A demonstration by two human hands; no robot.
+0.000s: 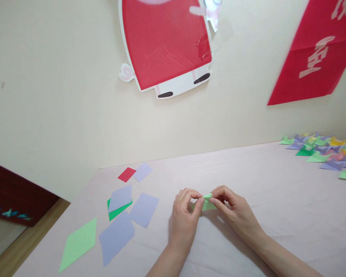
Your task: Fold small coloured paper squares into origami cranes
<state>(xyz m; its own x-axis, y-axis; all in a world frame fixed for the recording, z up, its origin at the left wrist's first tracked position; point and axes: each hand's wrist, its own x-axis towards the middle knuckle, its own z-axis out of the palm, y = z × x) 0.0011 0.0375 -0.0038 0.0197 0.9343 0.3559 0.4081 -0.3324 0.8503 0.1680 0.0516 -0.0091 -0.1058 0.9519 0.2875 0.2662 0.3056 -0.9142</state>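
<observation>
The left hand (187,211) and right hand (234,206) pinch a seemingly part-folded green paper (208,205), with folded figures (318,157) clustered right and flat sheets (117,236) unfolded left.

A lone head-worn camera is carrying the whole view, looking forward and down across the pale surface (236,165); it's catching the left hand (184,207) and right hand (235,206) fairly near, low in frame, while the wall (60,96) beyond is filling the upper half.
</observation>
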